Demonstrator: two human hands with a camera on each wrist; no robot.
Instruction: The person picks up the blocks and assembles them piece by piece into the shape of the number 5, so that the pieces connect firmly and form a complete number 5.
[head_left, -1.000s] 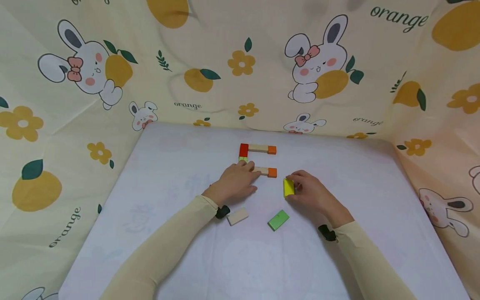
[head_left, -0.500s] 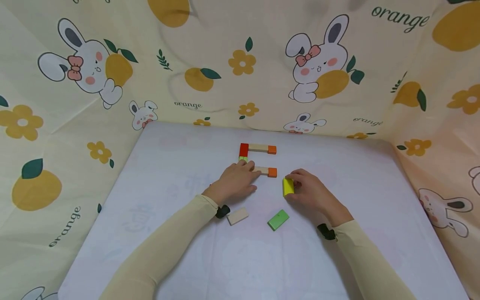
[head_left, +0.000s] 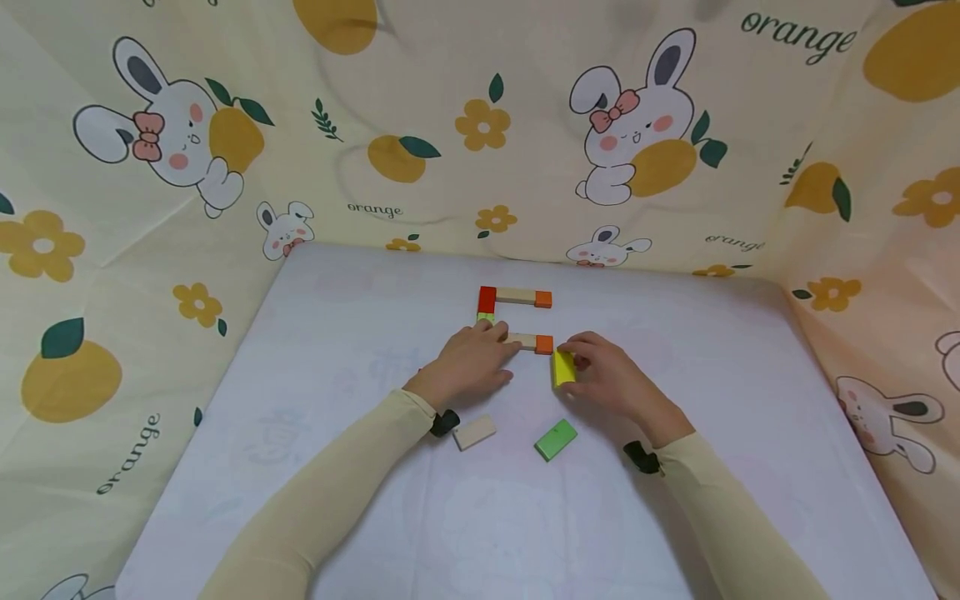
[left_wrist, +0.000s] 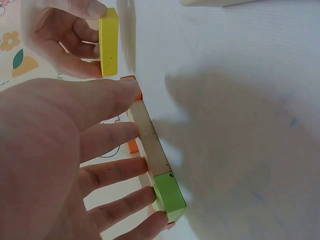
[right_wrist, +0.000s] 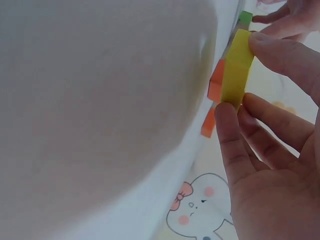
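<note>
My left hand (head_left: 467, 360) rests along the row of blocks, fingers nearly straight. The left wrist view shows its fingertips against a plain wooden block (left_wrist: 152, 140) and a green block (left_wrist: 169, 194), with the thumb over an orange block. Between thumb and fingertips my right hand (head_left: 613, 375) pinches a yellow block (head_left: 564, 370), just in front and right of the near row's orange block (head_left: 543, 344). Farther back lie a red block (head_left: 487, 299), a wooden block (head_left: 516, 296) and another orange block (head_left: 543, 299). Part of the arrangement is hidden beneath the left hand.
A loose wooden block (head_left: 475, 432) lies by the left wrist, and a loose green block (head_left: 556, 440) sits nearer the front. The white table (head_left: 480, 533) is bordered behind by a hanging printed cloth (head_left: 420, 92).
My right hand has carried the yellow block leftward and slightly back, closer to the near orange block. The left hand has stayed in place.
</note>
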